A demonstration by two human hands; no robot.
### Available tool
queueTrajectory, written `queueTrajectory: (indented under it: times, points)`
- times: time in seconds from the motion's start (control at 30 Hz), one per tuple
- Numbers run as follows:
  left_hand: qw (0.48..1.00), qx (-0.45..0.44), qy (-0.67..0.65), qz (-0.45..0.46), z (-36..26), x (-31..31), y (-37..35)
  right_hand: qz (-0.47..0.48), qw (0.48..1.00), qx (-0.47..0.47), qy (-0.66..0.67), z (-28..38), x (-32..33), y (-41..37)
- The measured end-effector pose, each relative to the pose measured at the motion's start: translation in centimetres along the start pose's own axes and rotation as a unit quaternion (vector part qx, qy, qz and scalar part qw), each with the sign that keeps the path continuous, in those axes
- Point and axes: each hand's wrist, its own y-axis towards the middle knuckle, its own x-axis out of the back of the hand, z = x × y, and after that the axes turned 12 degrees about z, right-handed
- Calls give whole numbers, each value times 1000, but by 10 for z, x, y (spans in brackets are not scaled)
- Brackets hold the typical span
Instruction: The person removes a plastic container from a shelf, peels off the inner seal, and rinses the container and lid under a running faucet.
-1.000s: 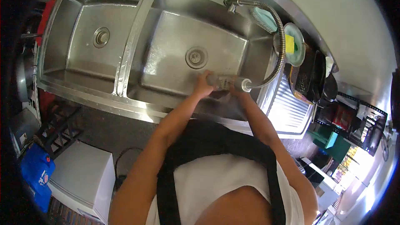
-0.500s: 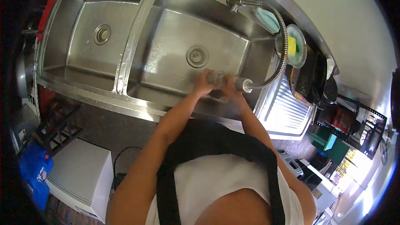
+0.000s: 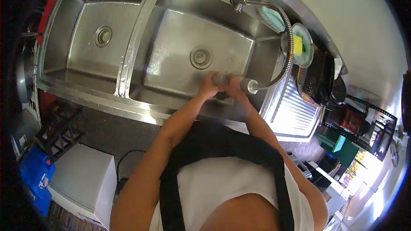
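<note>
Over the right basin of the steel sink point(image 3: 171, 77), my left hand point(image 3: 209, 86) is closed round the left part of a grey cylindrical object point(image 3: 220, 79). My right hand point(image 3: 234, 87) wraps round the same object further right. A pale round end piece point(image 3: 249, 86) shows beyond my right hand, with a flexible metal hose point(image 3: 287, 51) meeting it. Both hands are close together, below and right of the drain point(image 3: 201, 57). The exact shape of the object between my fingers is blurred.
A second basin point(image 3: 100, 60) with its own drain lies left. Right of the sink are a teal rack point(image 3: 273, 19), a plate with a yellow sponge point(image 3: 297, 45), a black crate point(image 3: 319, 79) and a ridged drainboard point(image 3: 295, 111). A white cabinet point(image 3: 83, 177) stands lower left.
My right hand has shifted slightly left and up along the cylindrical object, closer to my left hand. The pale end piece and hose have moved a little left and up.
</note>
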Motion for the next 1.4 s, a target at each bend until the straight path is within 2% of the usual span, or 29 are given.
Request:
queueTrajectory:
  times: [0.03,0.07,0.1,0.2,0.23,0.27,0.3,0.33,0.37,0.4,0.43,0.47,0.5,0.53,0.57,0.6,0.63,0.67,0.8,0.9,0.97,1.0,1.07,1.17,1.2,1.27,1.33,1.37,1.4]
  points:
    - [1000,-3,-8,-12,8,-5,3,-30,997,28,-60,1,1,0]
    - [1000,-5,-15,-24,12,-6,4,-30,997,29,-61,-11,-10,3]
    - [1000,-5,-15,-27,15,-7,6,-65,987,52,-138,-20,-20,10]
    - [999,-1,-21,-32,19,-8,8,-168,910,111,-362,-81,-73,33]
    - [998,-17,-38,-40,28,-14,9,-199,871,126,-431,-92,-77,32]
    - [997,-35,-54,-49,32,-18,11,-200,870,124,-433,-89,-57,28]
    - [997,-38,-54,-48,25,-16,7,-44,944,90,-315,-75,-21,21]
    - [999,-3,-24,-24,10,-7,-1,112,976,55,-181,-65,-2,20]
    - [1000,30,8,-3,7,-1,1,106,976,59,-182,-59,-18,26]
    - [1000,28,6,-4,4,0,2,-129,989,23,69,-47,-45,24]
    - [1000,-9,-13,-20,8,-4,4,-348,884,-16,311,-43,-59,19]
    - [998,-47,-30,-37,12,-6,7,-348,885,-15,309,-50,-56,21]
    - [998,-47,-30,-37,16,-8,8,-357,933,28,-43,-58,-54,21]
    - [998,-42,-32,-29,13,-4,5,-321,861,68,-389,-65,-53,21]
    - [999,-36,-33,-19,15,-4,2,-243,680,100,-684,-59,-49,18]
    - [999,-35,-33,-18,15,-4,2,-242,681,99,-684,-53,-43,16]
    - [999,-34,-27,-21,21,-7,5,-90,922,34,-375,-23,-16,10]
    - [999,-34,-21,-24,23,-9,7,78,996,-38,0,-5,2,7]
    - [999,1,22,-38,9,-1,0,16,999,41,14,-23,-7,8]
    - [999,-26,-22,-26,4,-5,-4,13,988,32,153,-82,-30,2]
    - [999,15,37,-13,4,-1,-4,10,967,31,251,-106,-46,2]
    - [999,13,42,-17,3,7,-3,7,967,37,253,-113,-50,5]
    - [999,-28,34,2,0,8,-6,21,999,-31,25,-125,-49,0]
    - [999,-34,-9,-41,4,16,-2,92,988,-74,100,-136,-53,2]
    - [999,-33,-5,-38,4,18,-5,1,986,-6,169,-138,-55,-8]
    - [988,111,-110,13,-10,25,-8,14,988,-1,157,-121,-41,-14]
    - [986,125,-107,30,-9,29,-8,29,989,1,144,-76,-13,-27]
    - [984,138,-104,44,-8,32,-7,102,993,-41,-49,-32,9,-34]
    - [984,136,-103,45,-7,32,-5,171,952,-81,-240,-8,19,-37]
